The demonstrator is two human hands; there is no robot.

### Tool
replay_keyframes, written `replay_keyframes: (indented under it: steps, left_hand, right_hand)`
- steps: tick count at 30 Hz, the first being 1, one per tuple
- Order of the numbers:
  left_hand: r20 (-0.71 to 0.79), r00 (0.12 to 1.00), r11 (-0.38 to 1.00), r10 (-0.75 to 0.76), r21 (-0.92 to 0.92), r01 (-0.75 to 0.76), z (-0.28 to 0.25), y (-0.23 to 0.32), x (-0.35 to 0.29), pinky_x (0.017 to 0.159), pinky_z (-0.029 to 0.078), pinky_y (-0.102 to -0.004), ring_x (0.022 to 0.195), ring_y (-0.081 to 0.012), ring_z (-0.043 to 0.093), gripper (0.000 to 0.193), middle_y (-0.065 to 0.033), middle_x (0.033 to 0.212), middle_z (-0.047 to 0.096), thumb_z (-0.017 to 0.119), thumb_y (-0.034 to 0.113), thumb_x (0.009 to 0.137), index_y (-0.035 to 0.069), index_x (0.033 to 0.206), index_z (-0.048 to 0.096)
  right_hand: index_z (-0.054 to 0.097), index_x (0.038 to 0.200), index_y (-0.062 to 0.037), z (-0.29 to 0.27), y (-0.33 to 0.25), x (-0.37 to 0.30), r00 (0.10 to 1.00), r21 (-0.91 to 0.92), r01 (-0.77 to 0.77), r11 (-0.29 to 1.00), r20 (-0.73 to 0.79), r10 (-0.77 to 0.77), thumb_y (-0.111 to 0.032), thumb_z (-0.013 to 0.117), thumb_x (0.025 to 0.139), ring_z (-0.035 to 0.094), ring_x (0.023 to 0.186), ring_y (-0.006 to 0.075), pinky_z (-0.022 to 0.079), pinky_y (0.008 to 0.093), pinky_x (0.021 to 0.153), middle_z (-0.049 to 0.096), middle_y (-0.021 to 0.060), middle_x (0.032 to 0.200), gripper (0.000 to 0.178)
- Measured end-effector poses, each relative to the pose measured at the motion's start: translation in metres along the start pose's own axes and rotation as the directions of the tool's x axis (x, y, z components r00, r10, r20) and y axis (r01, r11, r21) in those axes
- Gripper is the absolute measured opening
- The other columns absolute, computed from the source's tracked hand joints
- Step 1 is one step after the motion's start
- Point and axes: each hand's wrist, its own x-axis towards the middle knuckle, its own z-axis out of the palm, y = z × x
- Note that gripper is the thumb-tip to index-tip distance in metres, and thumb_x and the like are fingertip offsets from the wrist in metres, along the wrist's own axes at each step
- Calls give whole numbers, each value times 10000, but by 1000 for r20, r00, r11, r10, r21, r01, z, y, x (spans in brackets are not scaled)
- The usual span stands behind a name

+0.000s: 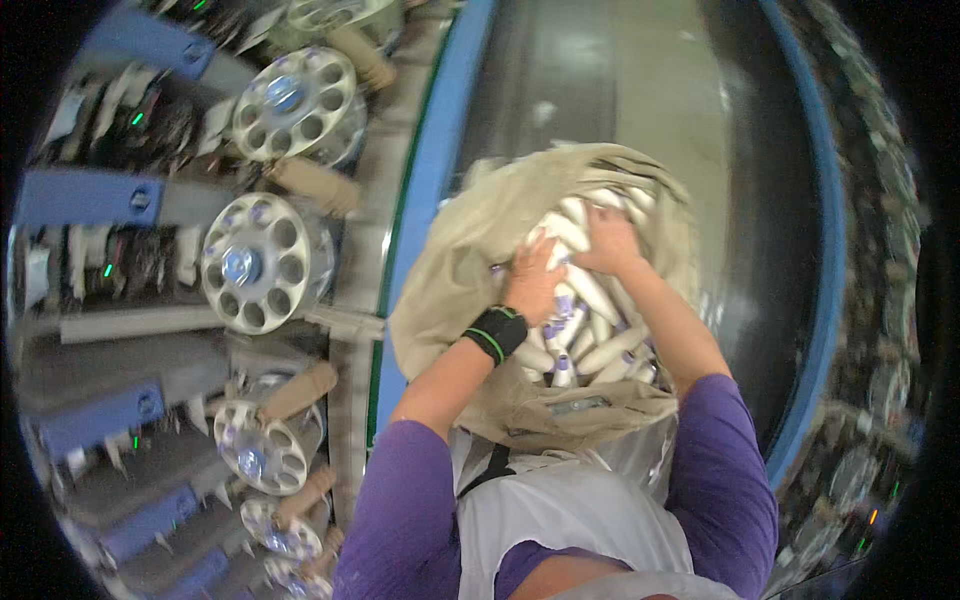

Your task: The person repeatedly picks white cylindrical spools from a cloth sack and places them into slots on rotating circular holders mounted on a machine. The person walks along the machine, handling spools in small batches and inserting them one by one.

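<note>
Reaching into a beige cloth sack in front of the person, both hands rest on white bobbins (purple-tipped) piled inside. The left hand lies curled over them, the right hand just beside it; their grasp cannot be told. Perforated round wheels stand left of the sack.

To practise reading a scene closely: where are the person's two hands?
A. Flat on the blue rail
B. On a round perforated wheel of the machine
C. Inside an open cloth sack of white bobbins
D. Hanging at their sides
C: the left hand and right hand both rest on the white bobbins inside the open beige cloth sack.
</note>
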Motion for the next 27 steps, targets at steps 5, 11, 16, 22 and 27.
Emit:
replay_keyframes:
  steps: [5, 11, 16, 22, 27]
  left_hand:
    - [-392, 796, 748, -461, -654, 111, -62, 45, -12, 566, 428, -326, 610, -262, 538, 175, -111, 672, 537, 649, 186, 660, 32, 675, 567]
    - [37, 637, -27, -770, -999, 25, -97, 51, -75, 513, 411, -253, 534, -121, 523, 133, -46, 588, 545, 596, 108, 694, -13, 660, 552]
    - [-9, 639, -11, -769, -1000, -26, -135, 40, -109, 625, 411, -258, 680, -114, 515, 169, -14, 675, 533, 603, 152, 699, 28, 810, 573]
    - [48, 722, -76, -690, -997, -6, -227, 13, -208, 673, 416, -234, 747, -110, 539, 141, -53, 782, 593, 611, 135, 723, 7, 781, 603]
    - [-133, 679, -95, -722, -953, -287, -245, 4, -330, 804, 417, -279, 861, -177, 552, 154, -99, 976, 583, 581, 105, 742, -13, 841, 589]
  right_hand:
    - [269, 1283, 53, 13, 12, -24, 995, 253, 99, 963, -20, -97, -401, 718, 542, 526, 1005, 336, 418, 389, 852, 528, 241, 1088, 978]
    - [152, 1330, 43, 6, 14, -103, 948, 858, -272, 436, 161, 275, -186, 640, 658, 358, 1165, 289, 269, 328, 984, 306, 217, 1309, 861]
    - [140, 1346, 10, -23, -71, -147, 977, 671, 107, 734, -208, 47, -145, 669, 595, 275, 1229, 310, 222, 372, 1017, 242, 232, 1339, 931]
    - [158, 1337, 11, -54, -222, -128, 842, 927, 222, 303, -26, -539, -301, 608, 652, 327, 1195, 298, 262, 368, 992, 289, 199, 1310, 877]
    - [237, 1318, 16, -84, -363, -135, 708, 823, 360, 440, 66, -703, -403, 396, 851, 542, 1015, 276, 405, 323, 869, 473, 225, 1190, 647]
